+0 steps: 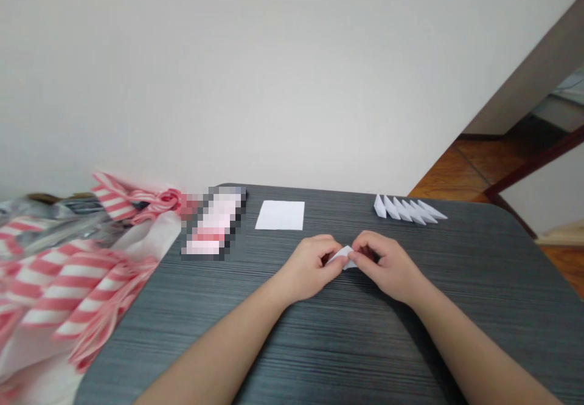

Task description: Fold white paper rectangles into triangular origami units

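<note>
Bare forearms (219, 341) extend over the surface (328, 350) to the left hand (314, 268) and right hand (385, 265), both pinching the folded paper (345, 250) between them, which should be light, crisp and easily creased, so best held by its edges.

Your paper (347, 251) plain white, the sheet (280, 215) and folded pieces (403, 211) white, your table (328, 344) dark grey with fine streaks, pixelated object (216, 219) seemingly pink and white, cloth (75, 283) striped coral and white, wall (274, 76) pale grey, floor (444, 174) orange-brown
</note>
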`<move>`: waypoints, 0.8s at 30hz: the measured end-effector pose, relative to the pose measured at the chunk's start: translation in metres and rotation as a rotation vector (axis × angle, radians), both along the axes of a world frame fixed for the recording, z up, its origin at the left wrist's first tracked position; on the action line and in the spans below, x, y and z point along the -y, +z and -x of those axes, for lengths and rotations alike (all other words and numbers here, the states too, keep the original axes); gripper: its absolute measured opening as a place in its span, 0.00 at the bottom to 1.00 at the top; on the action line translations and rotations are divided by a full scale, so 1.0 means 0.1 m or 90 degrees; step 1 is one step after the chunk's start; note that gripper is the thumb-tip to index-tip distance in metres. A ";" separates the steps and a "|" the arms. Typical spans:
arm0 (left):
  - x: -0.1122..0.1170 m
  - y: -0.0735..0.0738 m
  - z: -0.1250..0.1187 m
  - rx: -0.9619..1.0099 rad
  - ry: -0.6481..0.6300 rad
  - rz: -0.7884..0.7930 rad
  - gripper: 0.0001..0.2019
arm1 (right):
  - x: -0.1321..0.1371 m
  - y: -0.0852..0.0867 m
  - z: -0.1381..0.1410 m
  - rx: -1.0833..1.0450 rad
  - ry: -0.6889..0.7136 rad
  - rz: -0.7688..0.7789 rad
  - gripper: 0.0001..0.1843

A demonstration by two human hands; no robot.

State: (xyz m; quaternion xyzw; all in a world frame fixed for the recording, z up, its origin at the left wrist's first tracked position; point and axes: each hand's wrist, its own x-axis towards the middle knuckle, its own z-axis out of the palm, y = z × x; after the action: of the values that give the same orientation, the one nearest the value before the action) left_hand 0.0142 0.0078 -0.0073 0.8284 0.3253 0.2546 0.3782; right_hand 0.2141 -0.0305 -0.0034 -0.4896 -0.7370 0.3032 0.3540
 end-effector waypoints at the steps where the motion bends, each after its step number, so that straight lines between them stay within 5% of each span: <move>1: 0.00 0.00 0.00 0.001 -0.003 -0.006 0.14 | 0.00 0.00 0.00 0.002 -0.003 0.007 0.06; 13: 0.00 0.02 -0.01 -0.034 -0.007 0.010 0.14 | 0.01 0.01 0.03 0.035 0.023 -0.094 0.07; 24: 0.00 0.01 -0.01 -0.054 -0.025 0.011 0.15 | 0.01 0.01 0.04 0.019 0.019 -0.057 0.06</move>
State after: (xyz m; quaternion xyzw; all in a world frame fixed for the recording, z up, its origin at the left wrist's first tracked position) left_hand 0.0148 0.0081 -0.0058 0.8414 0.3270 0.2091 0.3760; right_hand 0.2101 -0.0318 -0.0025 -0.4667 -0.7621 0.2680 0.3601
